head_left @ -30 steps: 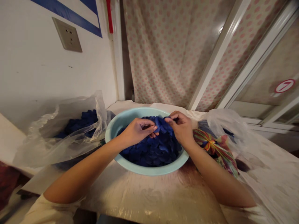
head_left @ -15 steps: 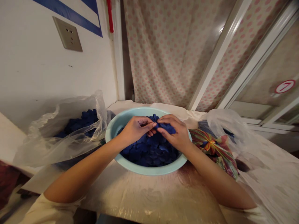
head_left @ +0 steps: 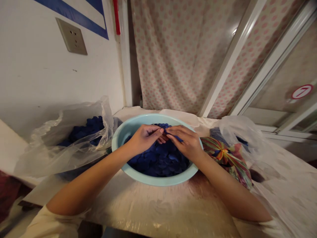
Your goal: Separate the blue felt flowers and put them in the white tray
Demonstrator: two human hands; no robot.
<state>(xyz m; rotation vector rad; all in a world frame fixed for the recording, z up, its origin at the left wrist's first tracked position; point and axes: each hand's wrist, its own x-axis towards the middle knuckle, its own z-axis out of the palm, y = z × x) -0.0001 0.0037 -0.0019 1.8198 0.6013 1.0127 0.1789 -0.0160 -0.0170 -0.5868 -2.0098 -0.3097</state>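
The left hand (head_left: 148, 137) and right hand (head_left: 187, 140) pinch a small blue piece (head_left: 165, 131) between them. They are over a light blue tub (head_left: 158, 181) full of blue pieces (head_left: 158, 158), on the bench (head_left: 153, 211).

One basin (head_left: 158, 181), two hands (head_left: 145, 140) (head_left: 187, 142), two clear bags (head_left: 76, 162) (head_left: 244, 127), one multicoloured bundle (head_left: 224, 154), one wall socket (head_left: 72, 36) and one round sign (head_left: 302, 92) are seen; the many overlapping blue pieces (head_left: 160, 162) cannot be counted.

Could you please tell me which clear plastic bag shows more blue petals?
The left bag, by the wall: a heap shows inside; the right bag shows little blue.
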